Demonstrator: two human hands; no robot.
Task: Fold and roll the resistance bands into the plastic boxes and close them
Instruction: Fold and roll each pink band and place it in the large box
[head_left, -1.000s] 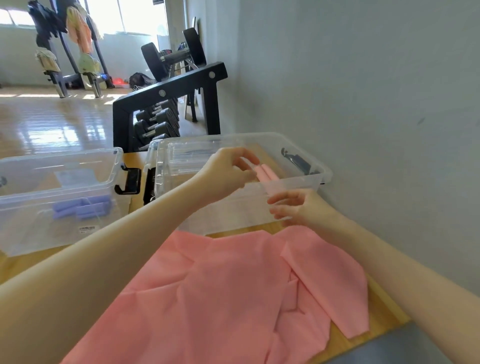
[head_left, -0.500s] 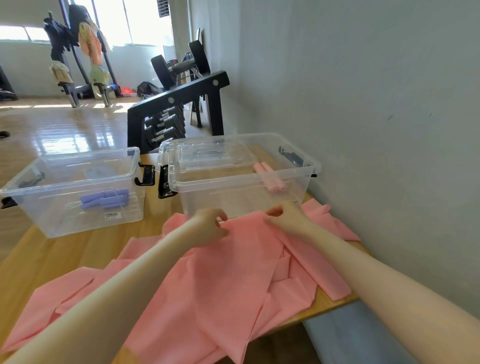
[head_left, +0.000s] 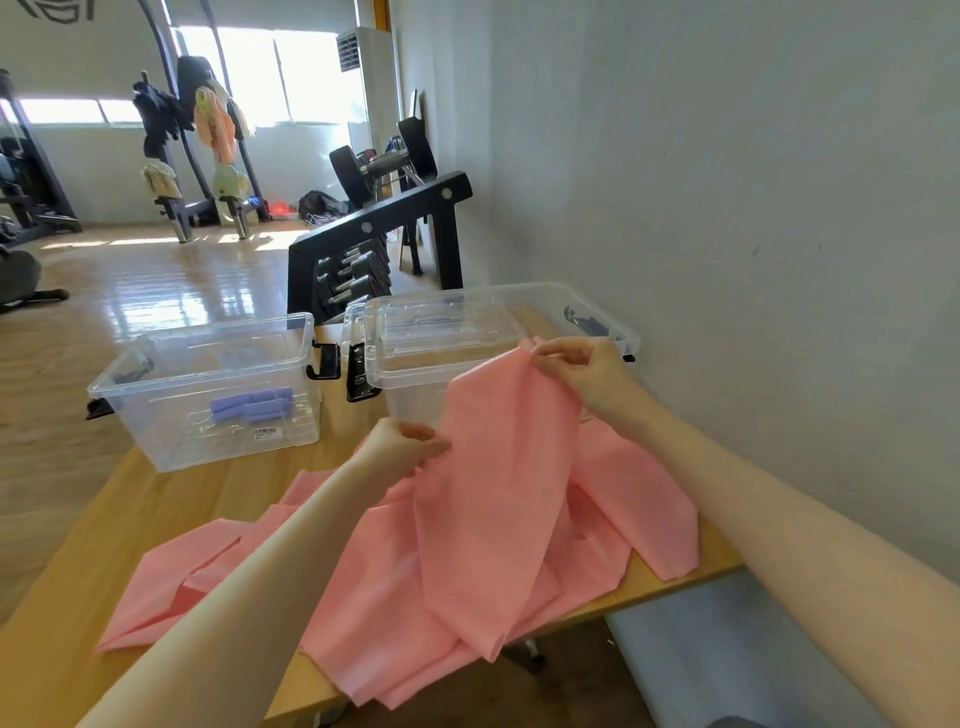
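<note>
Both hands pinch one pink band (head_left: 498, 499), raised off the tabletop (head_left: 171, 514): right hand (head_left: 582, 371) at its top corner, left hand (head_left: 400, 449) at its left edge, fingers closed on it.

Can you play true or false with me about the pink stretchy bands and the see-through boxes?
1. Both hands hold a pink band. True: the left hand and right hand pinch its edges.
2. The left box holds purple rolls. True.
3. The held band is already rolled up. False: it hangs open like a sheet.
4. The right box sits on the floor. False: it stands on the wooden table.
</note>
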